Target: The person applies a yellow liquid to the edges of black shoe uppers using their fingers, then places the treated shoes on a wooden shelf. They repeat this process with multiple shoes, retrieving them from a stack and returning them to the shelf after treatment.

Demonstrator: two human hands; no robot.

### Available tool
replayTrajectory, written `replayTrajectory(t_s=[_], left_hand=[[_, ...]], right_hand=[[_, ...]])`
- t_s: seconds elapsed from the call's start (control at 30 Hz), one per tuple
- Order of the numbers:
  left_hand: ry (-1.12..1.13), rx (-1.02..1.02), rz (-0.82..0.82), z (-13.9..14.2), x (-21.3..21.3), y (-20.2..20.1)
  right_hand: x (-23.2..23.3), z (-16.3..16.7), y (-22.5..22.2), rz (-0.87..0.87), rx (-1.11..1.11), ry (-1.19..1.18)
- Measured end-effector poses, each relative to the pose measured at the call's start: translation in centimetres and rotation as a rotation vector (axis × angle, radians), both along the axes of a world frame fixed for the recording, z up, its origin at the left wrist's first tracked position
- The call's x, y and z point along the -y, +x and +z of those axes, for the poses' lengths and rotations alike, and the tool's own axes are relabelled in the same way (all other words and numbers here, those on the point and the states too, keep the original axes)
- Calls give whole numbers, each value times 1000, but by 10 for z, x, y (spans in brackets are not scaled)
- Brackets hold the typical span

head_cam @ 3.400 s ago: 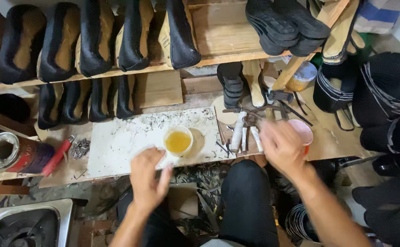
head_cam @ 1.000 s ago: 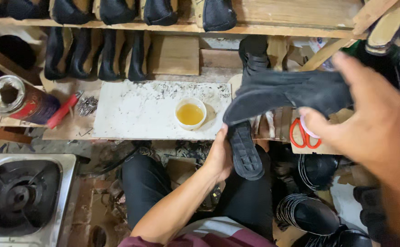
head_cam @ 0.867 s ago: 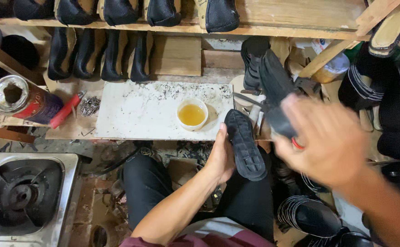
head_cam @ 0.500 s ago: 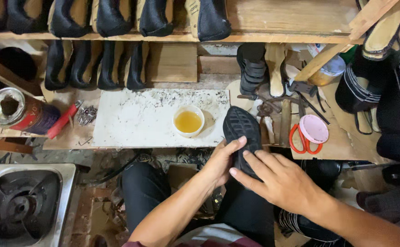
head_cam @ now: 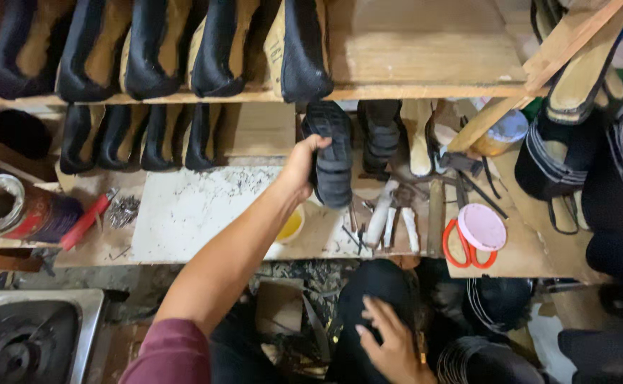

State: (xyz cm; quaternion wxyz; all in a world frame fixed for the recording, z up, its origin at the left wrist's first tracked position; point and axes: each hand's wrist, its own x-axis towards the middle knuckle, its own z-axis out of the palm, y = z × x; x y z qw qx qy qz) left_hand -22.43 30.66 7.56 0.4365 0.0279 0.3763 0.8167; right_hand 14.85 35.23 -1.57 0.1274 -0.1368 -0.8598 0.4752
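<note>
**Black sole held upright at the back of a crowded cobbler's bench**

Wooden shelves (head_cam: pixel 411 89) packed with black shoe uppers (head_cam: pixel 148 50) rise behind a low workbench (head_cam: pixel 197 213), its pale top speckled with dark scraps. The left hand (head_cam: pixel 298 167) reaches across it and grips a black treaded sole (head_cam: pixel 333 153) by its left edge, thumb over the upper part and fingers wrapped behind, so the sole stands nearly upright against the shelf's lower bay. The right hand (head_cam: pixel 389 345) rests low on the dark-trousered lap, fingers loosely spread and holding nothing.

Judging by its look, the sole is light, rubbery and somewhat flexible; its ridged tread should give good purchase, and a hold along the side edge or at the narrow waist seems surest.

Room is tight. A second dark sole (head_cam: pixel 381 135) stands just beside it on the right, with a pale insole (head_cam: pixel 419 139) next to that. Tools (head_cam: pixel 397 213) and red-handled scissors (head_cam: pixel 461 245) lie near below, and a small cup of yellow liquid (head_cam: pixel 290 227) sits partly under the forearm. Open space lies to the left, over the pale bench top.
</note>
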Motion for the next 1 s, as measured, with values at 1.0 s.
replayTrajectory(t_s=[1.0], left_hand=[[-581,-468,77,23,-5,-33]], right_hand=[[-19,-67,-31,7,-24,362]])
